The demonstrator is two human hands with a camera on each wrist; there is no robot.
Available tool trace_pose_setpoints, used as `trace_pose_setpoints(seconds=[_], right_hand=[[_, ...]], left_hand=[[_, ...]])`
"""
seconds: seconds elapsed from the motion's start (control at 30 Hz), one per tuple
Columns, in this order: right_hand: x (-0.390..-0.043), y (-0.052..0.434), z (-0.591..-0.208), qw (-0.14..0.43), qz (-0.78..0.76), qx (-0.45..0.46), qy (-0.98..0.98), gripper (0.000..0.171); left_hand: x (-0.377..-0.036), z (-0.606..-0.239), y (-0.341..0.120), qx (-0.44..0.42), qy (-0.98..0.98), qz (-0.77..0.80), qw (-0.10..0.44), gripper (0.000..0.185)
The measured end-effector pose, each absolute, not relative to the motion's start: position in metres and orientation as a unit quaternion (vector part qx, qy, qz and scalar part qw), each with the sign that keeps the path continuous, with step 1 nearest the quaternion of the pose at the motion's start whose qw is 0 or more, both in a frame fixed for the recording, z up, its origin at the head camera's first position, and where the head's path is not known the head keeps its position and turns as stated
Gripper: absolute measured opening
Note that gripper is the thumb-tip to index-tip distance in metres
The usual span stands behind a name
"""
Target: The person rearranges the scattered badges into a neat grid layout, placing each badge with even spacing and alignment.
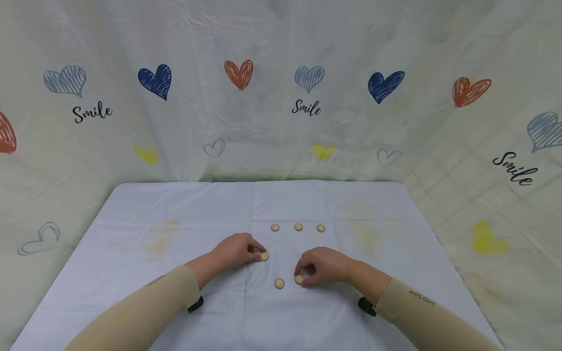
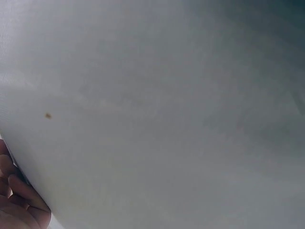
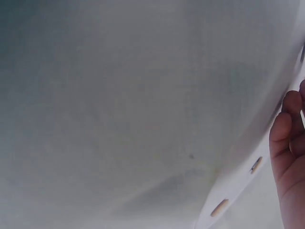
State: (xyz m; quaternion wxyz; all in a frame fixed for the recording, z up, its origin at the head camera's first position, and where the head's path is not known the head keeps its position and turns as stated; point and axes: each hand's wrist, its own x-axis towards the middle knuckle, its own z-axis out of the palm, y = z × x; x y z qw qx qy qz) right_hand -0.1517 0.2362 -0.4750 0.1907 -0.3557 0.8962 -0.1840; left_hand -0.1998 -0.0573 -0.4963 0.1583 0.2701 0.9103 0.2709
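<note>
My left hand (image 1: 234, 249) rests knuckles-up on the white tablecloth (image 1: 145, 273), its fingers curled so that the tips pinch a tan button (image 1: 264, 256) lying flat at the hand's 3 o'clock edge. My right hand (image 1: 322, 265) lies likewise on the cloth, fingers curled, the tips pinching a second button (image 1: 299, 279) at the hand's 8 o'clock. A third button (image 1: 279, 283) lies free on the cloth just beside the second, at its 9 o'clock, touched by neither hand. At 12 o'clock from both hands, well apart from them, a row of 3 buttons runs left to right: left row button (image 1: 275, 227), middle row button (image 1: 298, 227), right row button (image 1: 321, 228). Beige sleeves (image 1: 149, 312) cover both forearms, each with a dark wrist mount beneath. Behind the table hangs a pale backdrop (image 1: 281, 97) printed with hearts and the word "Smile". In the left wrist view I see only blurred cloth and fingertips (image 2: 21, 200) at 7 o'clock; in the right wrist view, fingers (image 3: 288, 157) at 3 o'clock and 2 buttons edge-on at 5 o'clock.
</note>
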Motion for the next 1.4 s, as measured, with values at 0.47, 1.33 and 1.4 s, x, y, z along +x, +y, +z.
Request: trace_pose_setpoints(seconds=[0.47,1.33,1.4], right_hand=[[-0.162,0.250,-0.473,0.171,-0.214,-0.327,0.904,0.016],[-0.208,0.312,-0.473,0.159,-0.268,-0.151,0.938,0.017],[-0.210,0.314,-0.475,0.164,-0.268,-0.145,0.938,0.019]], left_hand=[[-0.199,-0.493,-0.057,0.263,0.911,0.274,0.158,0.018],[-0.198,-0.493,-0.058,0.265,0.911,0.273,0.156,0.018],[-0.198,-0.492,-0.057,0.266,0.911,0.275,0.157,0.018]])
